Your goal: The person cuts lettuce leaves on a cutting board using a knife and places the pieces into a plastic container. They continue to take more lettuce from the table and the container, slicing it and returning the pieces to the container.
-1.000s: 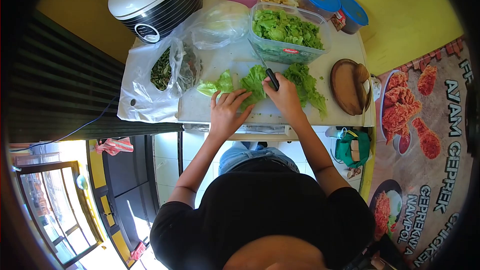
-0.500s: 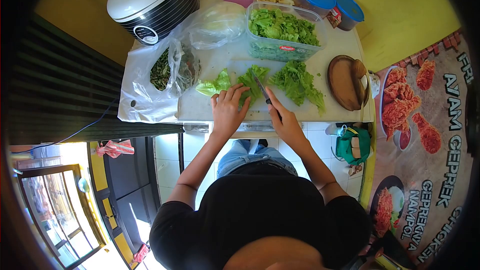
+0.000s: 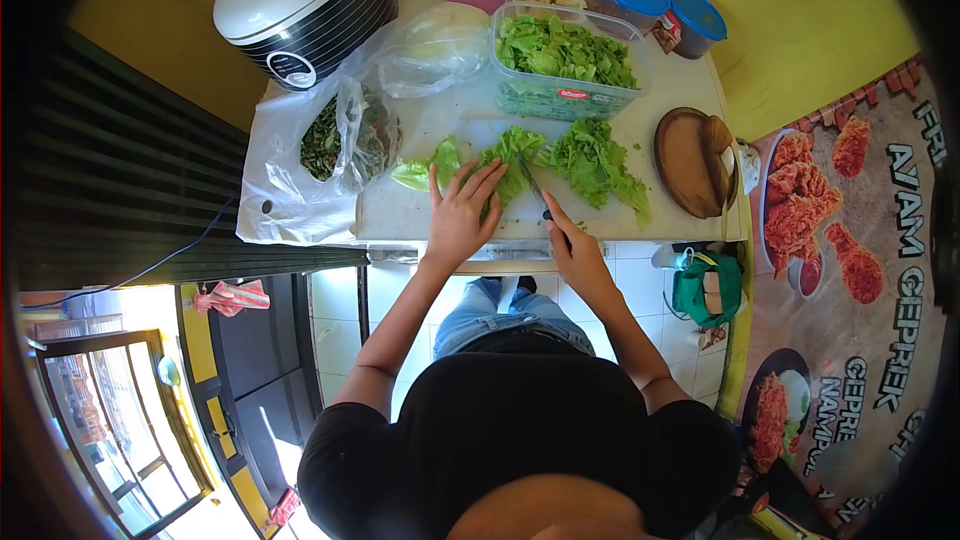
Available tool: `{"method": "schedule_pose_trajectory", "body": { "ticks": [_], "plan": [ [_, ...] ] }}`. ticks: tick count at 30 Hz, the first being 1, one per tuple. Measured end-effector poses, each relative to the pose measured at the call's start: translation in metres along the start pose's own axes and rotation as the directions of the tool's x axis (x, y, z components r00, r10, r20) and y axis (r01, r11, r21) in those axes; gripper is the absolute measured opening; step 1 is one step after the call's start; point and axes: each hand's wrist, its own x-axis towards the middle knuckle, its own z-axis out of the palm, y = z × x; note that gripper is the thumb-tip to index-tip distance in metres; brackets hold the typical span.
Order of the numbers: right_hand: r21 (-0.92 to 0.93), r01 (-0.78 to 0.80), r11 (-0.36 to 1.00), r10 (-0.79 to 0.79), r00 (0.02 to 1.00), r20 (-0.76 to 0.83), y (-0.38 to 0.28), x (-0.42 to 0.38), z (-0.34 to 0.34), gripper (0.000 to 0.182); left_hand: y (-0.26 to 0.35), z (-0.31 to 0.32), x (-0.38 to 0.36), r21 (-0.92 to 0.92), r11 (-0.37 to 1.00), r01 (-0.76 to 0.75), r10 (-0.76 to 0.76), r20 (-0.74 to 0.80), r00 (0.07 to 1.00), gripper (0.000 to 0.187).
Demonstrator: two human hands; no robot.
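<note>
1. I'm pinning the lettuce leaf [image 3: 510,165] flat on the cutting board [image 3: 400,215], left hand [image 3: 462,218] open-fingered.
2. Right hand [image 3: 575,250], at 4 o'clock, is gripping the knife [image 3: 535,190].
3. Leaf's looking soft, floppy, light; I'm pressing near the rib.

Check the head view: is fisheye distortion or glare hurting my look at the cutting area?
Head view: strong fisheye bend and dark vignette at the edges; the centre, with the left hand, knife and lettuce, is sharp and evenly lit; glare only at the window, lower left.
</note>
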Motion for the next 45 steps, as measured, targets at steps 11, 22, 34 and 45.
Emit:
{"method": "schedule_pose_trajectory", "body": {
  "ticks": [11, 22, 34, 45],
  "plan": [
    [0.042, 0.071, 0.997, -0.07, 0.997, -0.03, -0.014, 0.02, 0.012, 0.054, 0.002, 0.0, 0.001, -0.072, 0.996, 0.055, -0.054, 0.013, 0.998, 0.041],
    [-0.288, 0.187, 0.939, -0.203, 0.979, -0.026, 0.002, 0.019, 0.028, 0.063, 0.002, -0.001, 0.001, -0.078, 0.994, 0.07, -0.069, 0.024, 0.997, 0.039],
    [-0.332, 0.107, 0.937, -0.104, 0.994, 0.027, -0.012, 0.029, 0.031, 0.064, 0.004, 0.001, 0.001, -0.056, 0.994, 0.09, -0.09, -0.003, 0.996, 0.039],
    [-0.257, 0.053, 0.965, -0.022, 0.993, 0.12, 0.001, -0.035, 0.001, 0.06, 0.003, 0.002, 0.001, -0.043, 0.997, 0.071, -0.072, -0.012, 0.997, 0.042]
  ]
}}
